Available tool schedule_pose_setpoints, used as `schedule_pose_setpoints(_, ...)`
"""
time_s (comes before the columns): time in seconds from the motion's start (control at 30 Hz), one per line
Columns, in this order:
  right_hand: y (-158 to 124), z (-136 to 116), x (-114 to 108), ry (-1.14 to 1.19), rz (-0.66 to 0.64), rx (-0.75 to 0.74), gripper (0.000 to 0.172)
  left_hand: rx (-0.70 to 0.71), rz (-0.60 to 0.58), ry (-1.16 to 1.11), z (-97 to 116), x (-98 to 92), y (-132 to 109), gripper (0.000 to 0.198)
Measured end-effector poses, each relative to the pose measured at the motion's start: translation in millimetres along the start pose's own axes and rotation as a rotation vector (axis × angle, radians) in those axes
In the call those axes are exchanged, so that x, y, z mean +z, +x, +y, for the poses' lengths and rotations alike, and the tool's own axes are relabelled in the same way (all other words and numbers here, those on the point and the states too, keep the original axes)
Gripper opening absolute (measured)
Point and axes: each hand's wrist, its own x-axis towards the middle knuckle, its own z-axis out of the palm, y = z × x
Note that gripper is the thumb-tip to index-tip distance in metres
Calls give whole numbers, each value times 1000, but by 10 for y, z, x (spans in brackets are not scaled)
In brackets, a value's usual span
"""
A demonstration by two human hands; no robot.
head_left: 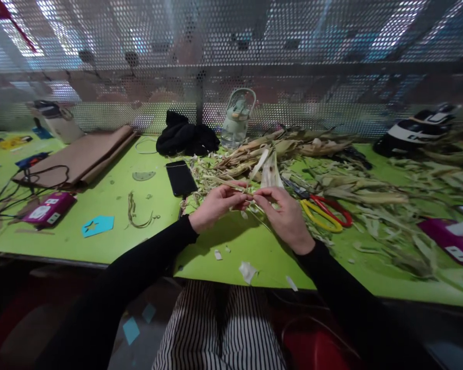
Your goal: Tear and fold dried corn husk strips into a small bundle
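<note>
My left hand (224,203) and my right hand (281,210) meet over the front of the green table, fingertips almost touching. Both are pinched on a thin strip of corn husk, and a wider pale husk piece (270,173) rises just beyond them. Fine strands hang below my fingers; how the strip runs between them is too small to make out. A heap of dried corn husks (250,154) lies behind my hands. Beside my right hand rest scissors (324,211) with red and yellow handles.
A black phone (181,178) lies left of the husks. Behind stand a clear bottle (236,121) and a black cloth bundle (187,134). On the left are a purple box (50,209) with cables and folded brown paper (81,154). A perforated metal screen (139,97) borders the back.
</note>
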Motion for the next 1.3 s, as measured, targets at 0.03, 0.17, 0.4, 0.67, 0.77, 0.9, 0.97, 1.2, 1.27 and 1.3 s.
schedule_pose_setpoints(0.03, -3, -2, -1, -51, 76, -33, 11, 0, -2, -5, -4, 2, 4, 24)
schedule_pose_setpoints(0.17, -35, -50, 29, -115, 173, -96, 16, 32, 35, -108, -14, 21, -2, 15)
schedule_pose_setpoints(0.4, -92, -102, 193, 147, -352, 186, 47, 92, 5, -127, -76, 53, -35, 23)
schedule_pose_setpoints(0.67, -96, -155, 155, 288, -414, 223, 41, 130, 24, -86, -129, -10, -2, 16)
schedule_pose_setpoints(0.77, -91, -170, 147, 260, -438, 192, 38, 114, 2, -59, -105, -26, -4, 17)
schedule_pose_setpoints(0.9, -95, -174, 144, 239, -373, 175, 33, 107, -4, 8, -28, -22, -11, 11)
schedule_pose_setpoints(0.97, -97, -179, 128, 209, -301, 169, 25, 120, -5, 57, 13, -12, -18, 10)
schedule_pose_setpoints(1.2, -65, -91, 55, -113, 134, -32, 21, 89, -10, 204, 24, 1, -41, 13)
schedule_pose_setpoints(1.27, -50, -47, 51, -189, 128, -104, 20, 102, -31, 205, 12, -10, -42, 12)
schedule_pose_setpoints(1.3, -46, -31, 52, -202, 78, -121, 21, 106, -40, 202, 7, -18, -41, 12)
